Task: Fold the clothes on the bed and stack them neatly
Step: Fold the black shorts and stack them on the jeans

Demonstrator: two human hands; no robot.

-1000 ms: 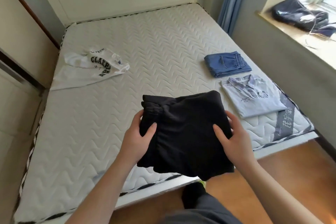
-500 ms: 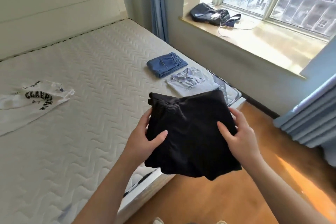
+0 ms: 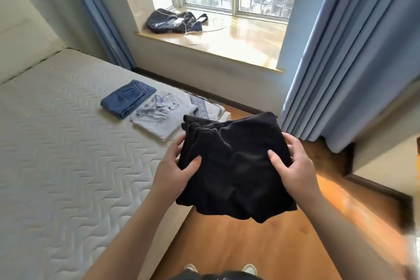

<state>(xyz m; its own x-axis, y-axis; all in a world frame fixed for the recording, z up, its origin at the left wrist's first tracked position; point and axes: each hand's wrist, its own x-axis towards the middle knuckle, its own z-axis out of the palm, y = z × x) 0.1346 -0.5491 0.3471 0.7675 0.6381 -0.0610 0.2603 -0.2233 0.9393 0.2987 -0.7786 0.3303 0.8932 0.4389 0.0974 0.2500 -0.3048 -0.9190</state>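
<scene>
A folded black garment (image 3: 234, 166) with a gathered waistband hangs in the air past the bed's foot corner, over the wooden floor. My left hand (image 3: 175, 170) grips its left edge, thumb on top. My right hand (image 3: 293, 166) grips its right edge the same way. On the white quilted mattress (image 3: 68, 154) near that corner lie folded blue jeans (image 3: 127, 98) and, beside them, a folded light blue shirt (image 3: 163, 118). The two lie side by side, not stacked.
A window sill (image 3: 238, 43) holds a dark bag (image 3: 172, 20) with a white cable. Blue curtains (image 3: 345, 52) hang at right, close to the garment. The wooden floor (image 3: 261, 245) lies below my hands; my shoes show at the bottom edge.
The view has swung right toward the window, and the white printed shirt has left the frame. Both hands still hold the black garment, now carried beyond the bed's corner.
</scene>
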